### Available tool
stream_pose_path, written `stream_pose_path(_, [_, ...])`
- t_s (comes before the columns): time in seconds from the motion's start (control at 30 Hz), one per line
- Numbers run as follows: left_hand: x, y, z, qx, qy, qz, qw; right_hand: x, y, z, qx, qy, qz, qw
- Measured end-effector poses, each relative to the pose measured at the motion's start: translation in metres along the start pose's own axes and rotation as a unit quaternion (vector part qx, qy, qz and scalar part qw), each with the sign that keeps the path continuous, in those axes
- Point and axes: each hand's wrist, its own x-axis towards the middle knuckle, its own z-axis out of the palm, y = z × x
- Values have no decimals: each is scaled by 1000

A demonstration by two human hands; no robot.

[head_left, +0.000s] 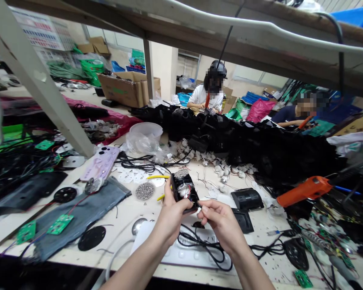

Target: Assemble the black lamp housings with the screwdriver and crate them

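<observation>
In front of me my left hand [172,205] is closed around a small black plastic housing [176,189], thumb pressed on its near edge. The housing's open side shows red and white wires and a silvery round part. At its lower right corner my right hand [216,215] has thumb and forefinger pinched together; what lies between them is too small to make out. Below both hands, a looped black cable [210,247] rests over a white power strip [181,257]. Yellow tool handles [157,177] stick out behind the housing, the rest hidden.
A dish of small screws [144,191] stands left of the housing, near a purple phone [99,163]. Black plastic shells [247,199] lie to the right, beside an orange-handled tool [304,191]. Black parts [260,141] are heaped behind. Two people sit beyond; a shelf beam [260,48] crosses overhead.
</observation>
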Motion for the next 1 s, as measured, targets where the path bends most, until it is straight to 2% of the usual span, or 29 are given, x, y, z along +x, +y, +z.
stream_pose_path(0.17, [0,-3,7,3,4,5,1000,-1,1,-3,14,20,-6,1000])
stream_pose_path(0.4, [-3,-4,9,-11,1,5,1000,-5,10,-2,-107,46,-81,990])
stream_pose_path(0.57, [-6,-3,9,-4,17,3,1000,-10,17,5,-274,109,-170,941])
stream_pose_path(0.7, [-7,-6,7,11,12,29,999,-11,17,5,-331,132,-223,907])
stream_pose_path(0.87, [-4,-11,-1,54,2,80,995,-13,11,0,-364,111,-230,896])
stream_pose_path(1.0, [-4,-8,-4,65,-12,71,995,-17,3,-2,-396,88,-265,875])
